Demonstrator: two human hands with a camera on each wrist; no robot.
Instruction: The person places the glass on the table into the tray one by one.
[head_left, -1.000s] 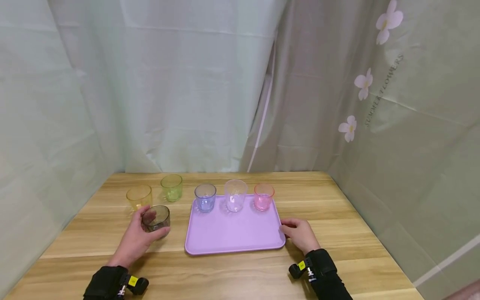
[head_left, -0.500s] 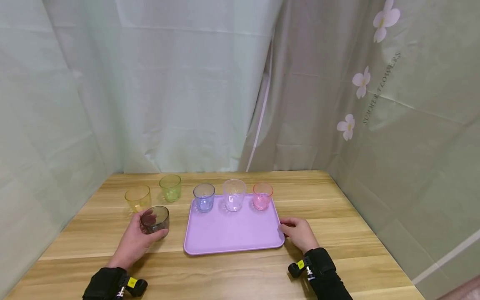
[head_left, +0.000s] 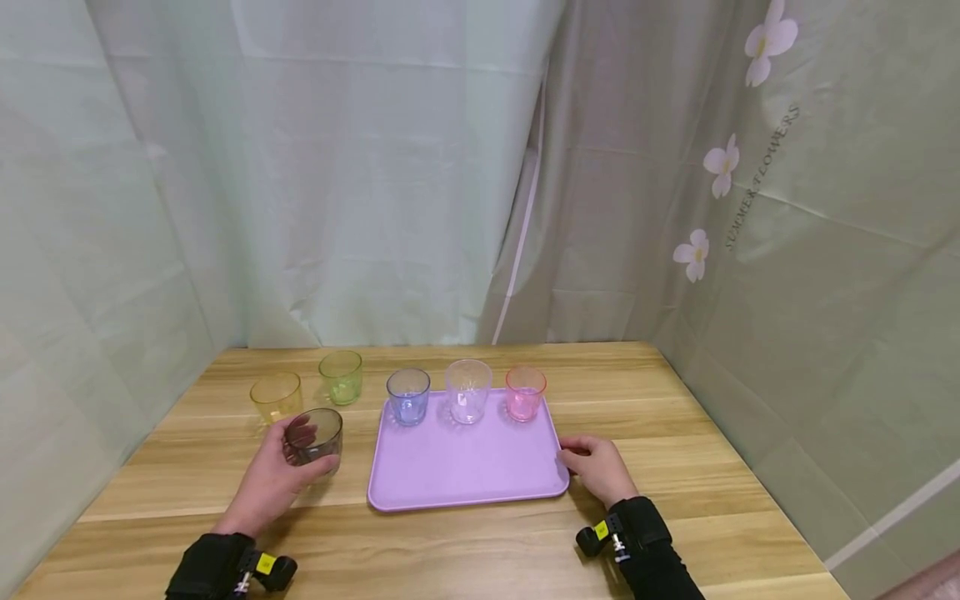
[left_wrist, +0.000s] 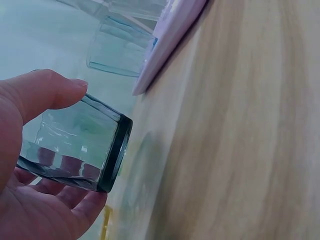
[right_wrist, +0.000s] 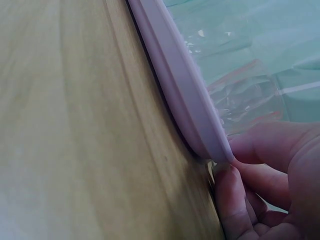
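My left hand (head_left: 273,479) grips a smoky grey glass (head_left: 318,450) from its left side, thumb on the near side and fingers round the far side. In the left wrist view the glass's thick base (left_wrist: 116,154) hangs just over the table, apart from its reflection. My right hand (head_left: 600,468) pinches the right edge of a lilac tray (head_left: 468,475); the right wrist view shows thumb and fingers at the tray's rim (right_wrist: 187,95). Along the tray's far side stand a blue glass (head_left: 409,404), a clear glass (head_left: 468,400) and a pink glass (head_left: 525,400), all upright.
Just behind my left hand stands a yellow glass (head_left: 276,396), with a green glass (head_left: 342,383) farther back to its right. The wooden table (head_left: 480,550) meets hanging curtains (head_left: 375,208) at its back and sides.
The grey glass in my left hand has risen very slightly and shifted a little to the right. My right hand keeps its hold on the tray edge, and the other glasses have stayed put.
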